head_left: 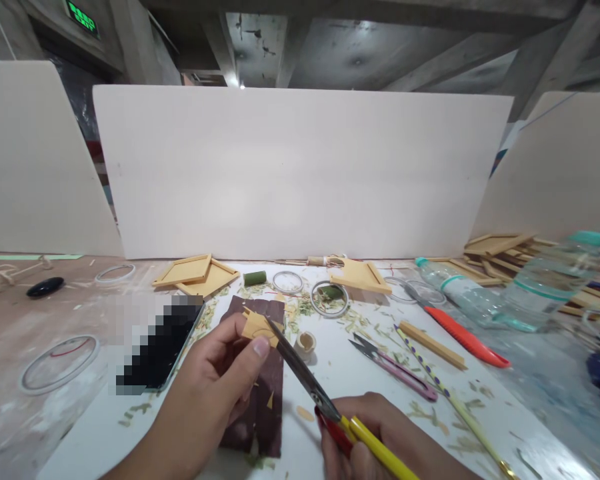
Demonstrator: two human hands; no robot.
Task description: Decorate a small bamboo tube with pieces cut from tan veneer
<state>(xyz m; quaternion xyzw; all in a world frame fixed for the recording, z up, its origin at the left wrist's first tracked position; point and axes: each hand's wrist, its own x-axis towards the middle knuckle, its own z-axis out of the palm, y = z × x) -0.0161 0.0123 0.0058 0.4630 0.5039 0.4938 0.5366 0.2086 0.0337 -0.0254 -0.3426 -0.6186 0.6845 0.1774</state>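
Two hands are at work, and both are occupied. The left hand (213,377) pinches a thin yellow piece (253,324) between thumb and fingers, holding it up above a dark brown sheet (269,383). The right hand (367,427) is wrapped round the red and yellow handles of a pair of scissors (303,373), whose blade tips reach the right side of the piece (how far the blades are parted is hard to tell). A faint curved line seems to show on the piece; keeping it in sight, taking short bites and turning the piece rather than twisting the scissors would likely give the cleaner edge. The left thumb sits close to the blades, so a grip farther back would be safer. Thin stock like this could split at the tips; cutting deeper between the blades should be steadier. Just right of the brown sheet is a short, pale tube (305,345), and beyond it pink snips (386,362) lie on the white sheet (300,457) covering part of the bench (10,320), among scattered shavings (433,417).
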